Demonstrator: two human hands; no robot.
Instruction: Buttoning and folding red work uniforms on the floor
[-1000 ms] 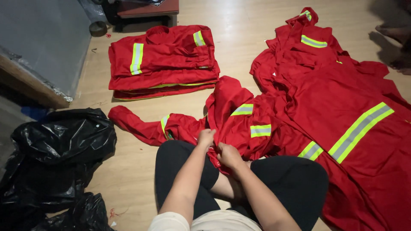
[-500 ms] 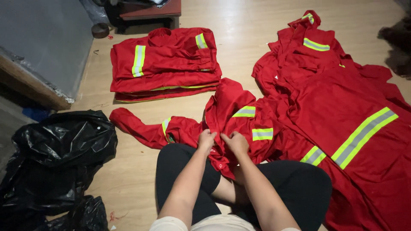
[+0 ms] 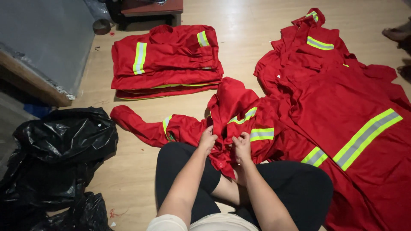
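I sit cross-legged on a wooden floor with a red work jacket (image 3: 231,107) with yellow-and-grey reflective stripes in front of my knees. My left hand (image 3: 207,139) pinches one edge of its front opening. My right hand (image 3: 242,145) grips the other edge close beside it, where small buttons show. One sleeve of the jacket lies stretched out to the left. A neat stack of folded red jackets (image 3: 165,60) rests farther away on the floor.
A loose heap of red garments (image 3: 351,107) spreads across the right side. Black plastic bags (image 3: 55,158) lie at the left. A grey board (image 3: 38,42) leans at the upper left, a dark low table (image 3: 150,8) stands at the top. Another person's foot (image 3: 396,32) shows at the far right.
Both hands have shifted slightly right along the jacket's front edge and drawn closer together. The rest of the scene is as before.
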